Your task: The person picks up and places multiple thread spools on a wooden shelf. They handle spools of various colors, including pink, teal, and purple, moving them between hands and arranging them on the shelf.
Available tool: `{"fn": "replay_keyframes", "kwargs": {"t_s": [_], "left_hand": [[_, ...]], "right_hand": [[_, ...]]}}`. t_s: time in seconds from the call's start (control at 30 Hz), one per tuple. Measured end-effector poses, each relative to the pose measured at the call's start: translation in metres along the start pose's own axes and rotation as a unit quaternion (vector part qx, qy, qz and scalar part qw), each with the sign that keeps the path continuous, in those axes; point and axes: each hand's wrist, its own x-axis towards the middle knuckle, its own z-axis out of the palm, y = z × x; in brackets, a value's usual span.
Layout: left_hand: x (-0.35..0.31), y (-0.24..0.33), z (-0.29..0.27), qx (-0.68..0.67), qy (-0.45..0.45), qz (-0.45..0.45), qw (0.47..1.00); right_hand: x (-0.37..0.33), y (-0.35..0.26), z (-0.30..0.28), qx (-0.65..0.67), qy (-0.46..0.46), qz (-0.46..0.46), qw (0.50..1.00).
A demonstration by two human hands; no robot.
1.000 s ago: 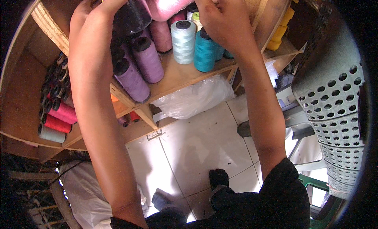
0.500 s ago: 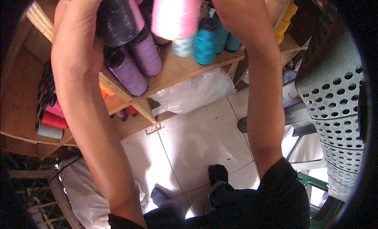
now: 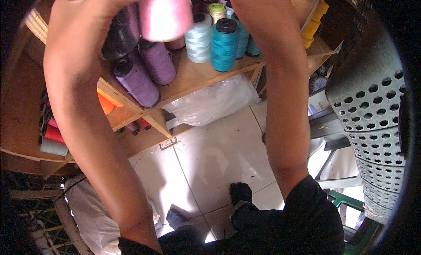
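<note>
My left hand (image 3: 105, 0) reaches over the pink spool (image 3: 165, 18), which hangs above the shelf (image 3: 188, 75), perhaps to keep it clear of the purple spools (image 3: 138, 83) there. My right hand (image 3: 247, 3) is apart, to the right. Both are cut off, so I can't tell their grip. The teal spool (image 3: 224, 46) stands below them, probably upright for easy picking. No writing is readable.
</note>
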Motion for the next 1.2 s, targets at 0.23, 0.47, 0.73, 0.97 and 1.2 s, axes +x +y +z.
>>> {"fn": "replay_keyframes", "kwargs": {"t_s": [0.23, 0.47, 0.73, 0.97, 1.2], "left_hand": [[0.009, -0.005, 0.009, -0.047, 0.133, 0.058, 0.988], [0.022, -0.013, 0.010, -0.014, 0.150, 0.067, 0.986], [0.036, -0.034, 0.014, 0.077, 0.144, 0.106, 0.981], [0.030, -0.032, 0.018, 0.025, 0.177, 0.104, 0.978], [0.027, -0.016, 0.024, -0.018, 0.182, 0.081, 0.980]], "right_hand": [[-0.027, 0.009, -0.013, -0.280, 0.057, 0.033, 0.958], [-0.017, 0.035, -0.012, -0.534, -0.120, -0.080, 0.833], [-0.029, 0.057, -0.006, -0.571, -0.105, -0.086, 0.810], [-0.023, 0.036, -0.006, -0.418, -0.074, -0.058, 0.904], [-0.015, 0.033, 0.000, -0.339, 0.072, -0.165, 0.923]]}}
